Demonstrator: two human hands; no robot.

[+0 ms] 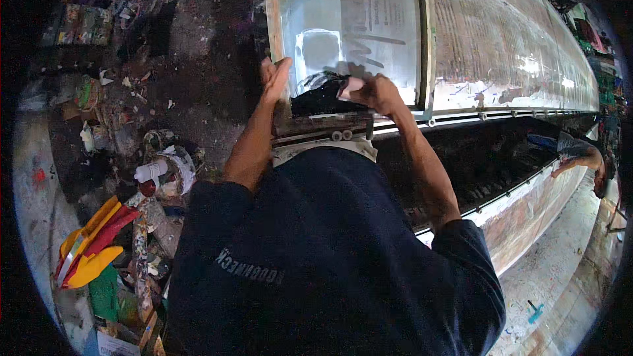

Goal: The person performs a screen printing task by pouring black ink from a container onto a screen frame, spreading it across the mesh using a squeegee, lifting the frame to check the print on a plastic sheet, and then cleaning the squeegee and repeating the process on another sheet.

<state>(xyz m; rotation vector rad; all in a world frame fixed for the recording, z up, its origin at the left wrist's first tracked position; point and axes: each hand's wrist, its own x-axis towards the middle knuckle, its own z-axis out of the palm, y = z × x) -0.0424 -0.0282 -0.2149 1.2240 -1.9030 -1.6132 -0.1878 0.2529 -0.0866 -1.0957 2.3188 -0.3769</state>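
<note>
Hands apart: R hand (386,97) clamped on blurred pale tool (349,88) by black patch (318,101), low on framed screen (426,39); L hand (276,80) on its L rail, grip unclear. Screen: dark script + small print. Shirt (343,244), pale lettering, blocks lower view. Co-worker's arm (591,158) far R.

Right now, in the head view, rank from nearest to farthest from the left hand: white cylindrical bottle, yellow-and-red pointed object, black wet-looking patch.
1. Black wet-looking patch: just right of the left hand.
2. White cylindrical bottle: lower left.
3. Yellow-and-red pointed object: farther lower left.
</note>
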